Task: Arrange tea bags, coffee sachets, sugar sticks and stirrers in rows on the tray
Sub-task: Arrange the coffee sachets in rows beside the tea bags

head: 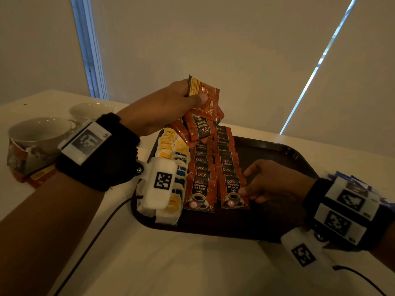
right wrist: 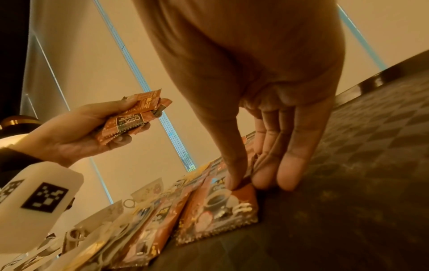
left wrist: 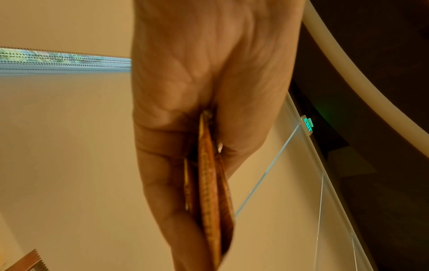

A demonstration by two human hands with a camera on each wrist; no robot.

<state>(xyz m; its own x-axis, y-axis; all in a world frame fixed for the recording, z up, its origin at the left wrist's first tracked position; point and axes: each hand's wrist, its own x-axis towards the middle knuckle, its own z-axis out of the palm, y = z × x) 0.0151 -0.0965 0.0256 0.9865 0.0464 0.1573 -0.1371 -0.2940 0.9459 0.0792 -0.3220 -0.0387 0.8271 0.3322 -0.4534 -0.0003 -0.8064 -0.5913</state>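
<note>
White cloth covers our surface [head: 192,263]. Our left hand [head: 162,107] clamps spare coffee sachets [head: 203,116] as stock above the tray [head: 277,223]; our right hand [head: 275,182] pinches the nearest sachet [head: 233,195], squaring its row.

**Around the counter: cups, torn packaging, blinds**

2 white cups [head: 40,133] [head: 89,111] stand side by side on the pale counter [head: 192,263], at its far left. Torn packaging [head: 17,159] leans against the nearer cup. A black cable [head: 92,238] trails across the counter. Behind it hang pale roller blinds [head: 213,50], with strips of daylight in the gaps between them. A green exit sign [left wrist: 307,125] glows in a dark area of the left wrist view.
</note>
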